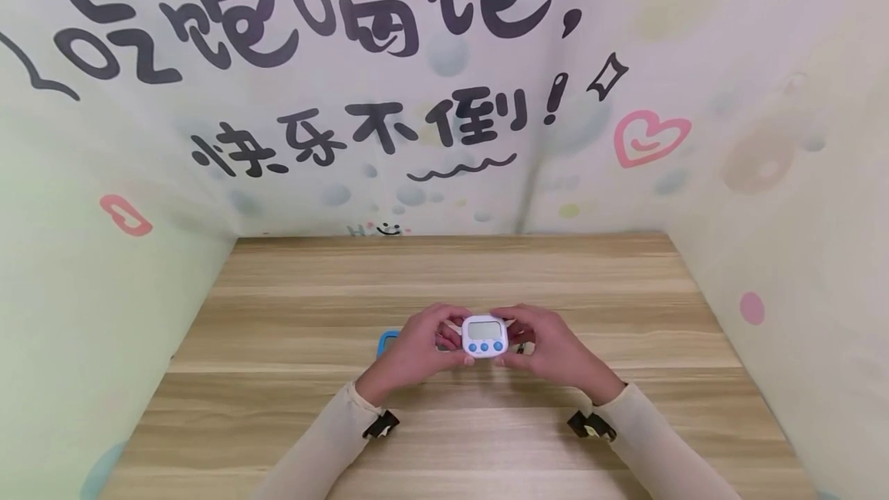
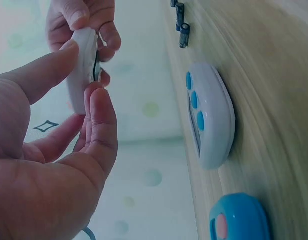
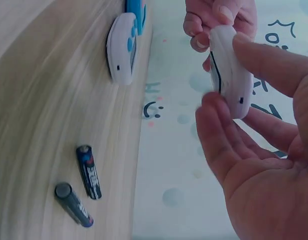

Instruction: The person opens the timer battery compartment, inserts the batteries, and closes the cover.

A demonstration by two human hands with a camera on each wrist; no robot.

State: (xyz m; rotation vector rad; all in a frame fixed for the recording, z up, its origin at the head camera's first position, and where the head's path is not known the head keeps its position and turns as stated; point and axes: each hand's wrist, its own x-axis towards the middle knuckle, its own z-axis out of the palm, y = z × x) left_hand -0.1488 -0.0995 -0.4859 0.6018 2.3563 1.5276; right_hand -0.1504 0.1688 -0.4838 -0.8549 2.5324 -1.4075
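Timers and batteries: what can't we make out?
Held timer, display: head view, too small to tell if digits show.
Held timer, back: turned away in head view; nearly edge-on in both wrist views, partly behind left hand and right hand.
Blue timer: mostly behind left hand in head view; cut off by bottom edge in left wrist view.
Batteries: print blurred in right wrist view; one cut off by top edge in left wrist view.

- Timer (image 1: pixel 485 336): white case, rounded corners; one small dark slot (image 3: pixel 241 100) in its edge.
- Face: grey screen (image 1: pixel 485 329) — no digits legible; three blue buttons (image 1: pixel 484 347) in a row beneath.
- Back: dark line along it; detail too oblique to read.
- Pose: raised off the table (image 1: pixel 479 446) — held between left hand (image 1: pixel 420 344) and right hand (image 1: pixel 549 344), screen toward the wearer.
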